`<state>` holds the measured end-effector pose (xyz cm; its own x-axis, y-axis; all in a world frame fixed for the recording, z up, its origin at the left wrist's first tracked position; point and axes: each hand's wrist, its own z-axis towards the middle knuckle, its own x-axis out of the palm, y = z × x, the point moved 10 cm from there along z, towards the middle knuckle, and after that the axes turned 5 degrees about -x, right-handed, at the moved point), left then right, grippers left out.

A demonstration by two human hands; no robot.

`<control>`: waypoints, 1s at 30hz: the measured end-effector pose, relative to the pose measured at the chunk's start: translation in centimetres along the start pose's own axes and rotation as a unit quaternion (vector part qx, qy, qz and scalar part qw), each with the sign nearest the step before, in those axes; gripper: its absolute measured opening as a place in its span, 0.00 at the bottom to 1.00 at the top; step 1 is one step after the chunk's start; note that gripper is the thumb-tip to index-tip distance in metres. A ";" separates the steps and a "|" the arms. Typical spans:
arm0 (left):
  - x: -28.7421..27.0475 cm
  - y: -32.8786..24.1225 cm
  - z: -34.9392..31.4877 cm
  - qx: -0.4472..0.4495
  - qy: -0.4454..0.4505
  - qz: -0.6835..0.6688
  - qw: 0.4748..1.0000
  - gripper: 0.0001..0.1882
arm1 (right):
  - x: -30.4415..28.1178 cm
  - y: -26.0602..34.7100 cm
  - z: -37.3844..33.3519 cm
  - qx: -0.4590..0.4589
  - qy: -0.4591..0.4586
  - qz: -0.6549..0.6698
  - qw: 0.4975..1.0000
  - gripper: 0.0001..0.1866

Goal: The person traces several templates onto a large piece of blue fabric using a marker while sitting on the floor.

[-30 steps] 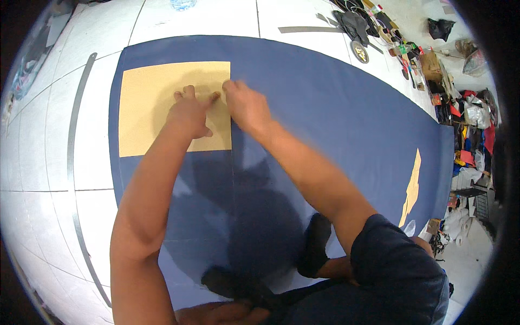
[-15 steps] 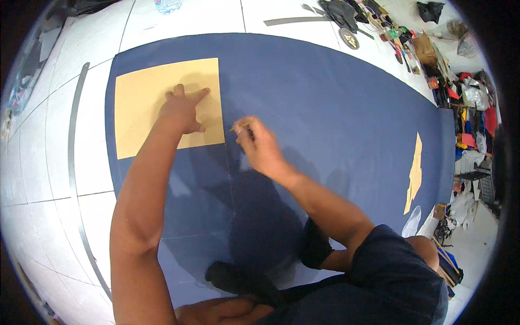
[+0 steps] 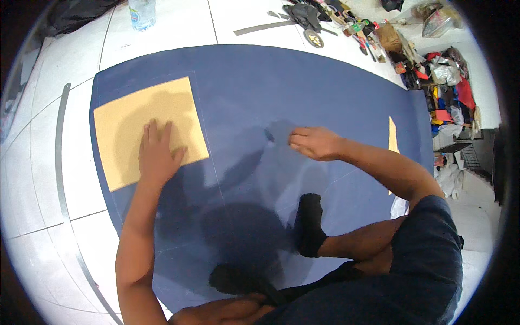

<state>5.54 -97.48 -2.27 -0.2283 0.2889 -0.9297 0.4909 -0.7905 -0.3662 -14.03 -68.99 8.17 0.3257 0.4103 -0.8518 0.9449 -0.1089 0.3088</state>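
My left hand [image 3: 157, 151] lies flat with spread fingers on a tan rectangular sheet [image 3: 119, 124], near its lower edge. The sheet rests on a large dark blue material [image 3: 244, 81] spread over the floor. Thin pale lines run on the blue just beyond the sheet's top and right edges, and more of them cross the material below. To the right, my right hand [image 3: 316, 143] is raised above the blue with its fingers closed together. Anything pinched in it is hidden by the fingers. Its shadow falls to the left.
A long metal ruler [image 3: 60, 162] lies on the white tiles at the left. A jagged tan scrap [image 3: 393, 135] sits beyond my right forearm. At the back are a plastic bottle [image 3: 142, 15], a grey strip [image 3: 264, 28] and a round tin [image 3: 313, 38]. Clutter lines the right side.
My right hand, which held a thin yellowish pencil-like stick, has moved right, away from the sheet. The sheet has turned slightly under my left hand, off the pale line. The view has shifted.
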 end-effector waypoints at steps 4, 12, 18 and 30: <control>-0.9 -1.3 -3.7 -0.026 0.057 0.012 0.998 0.41 | -5.8 -2.4 -9.8 0.161 0.001 -0.016 0.987 0.09; -1.8 -0.6 -8.2 -0.003 -0.012 -0.173 0.985 0.39 | -3.1 -1.9 -17.8 0.312 0.040 0.013 0.949 0.13; -3.3 4.8 -12.7 -0.113 -0.033 0.049 0.992 0.39 | 5.4 -3.0 -15.2 0.210 0.018 0.098 0.973 0.14; 4.9 -18.0 -15.2 0.084 0.336 0.008 0.938 0.44 | 13.4 0.9 -9.8 -0.002 -0.241 0.026 0.970 0.25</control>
<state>8.37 -73.66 -0.88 0.3864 0.5075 -0.7701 0.3377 -0.8549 -0.3939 -9.11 -54.68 1.19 0.3509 -0.0669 -0.9340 0.9272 -0.1145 0.3566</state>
